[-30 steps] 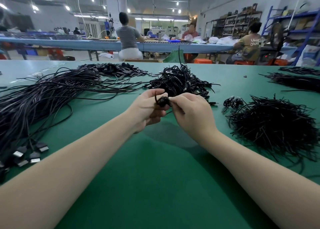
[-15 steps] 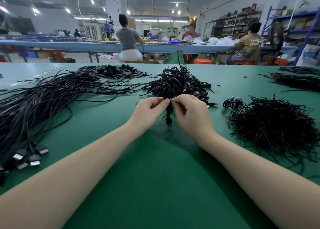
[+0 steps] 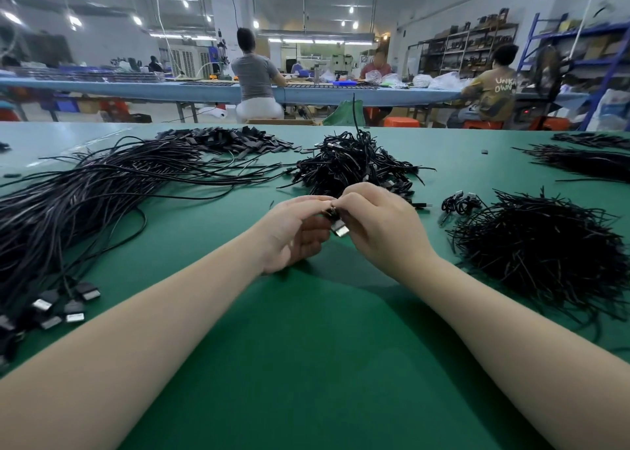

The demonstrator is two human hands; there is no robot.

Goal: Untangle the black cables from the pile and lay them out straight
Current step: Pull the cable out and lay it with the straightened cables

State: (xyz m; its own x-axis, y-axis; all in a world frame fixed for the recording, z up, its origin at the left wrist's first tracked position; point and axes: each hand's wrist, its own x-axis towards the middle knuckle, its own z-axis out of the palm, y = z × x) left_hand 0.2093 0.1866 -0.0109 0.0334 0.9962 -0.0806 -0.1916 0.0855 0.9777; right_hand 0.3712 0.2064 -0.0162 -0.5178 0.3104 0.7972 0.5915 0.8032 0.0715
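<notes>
Centrally, above green felt counter (image 3: 324, 347): small coiled black cable with silver plug (image 3: 337, 222) pinched between left hand (image 3: 293, 231) and right hand (image 3: 381, 224) fingers (image 3: 351, 197), tangled pile (image 3: 354, 166) just behind.

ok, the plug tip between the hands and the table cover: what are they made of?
Plug tip: looks like bare metal, silvery and glinting, on a black, probably plastic, body. Table cover: seems a green rubber or vinyl mat, smooth with a soft sheen; can't tell which. Left hand and right hand both pinch the cable.

I see a flat green-covered worktable (image 3: 324, 364) bearing straightened black cables (image 3: 85, 204), a tangled black cable pile (image 3: 354, 166) and black wire ties (image 3: 542, 248).
</notes>
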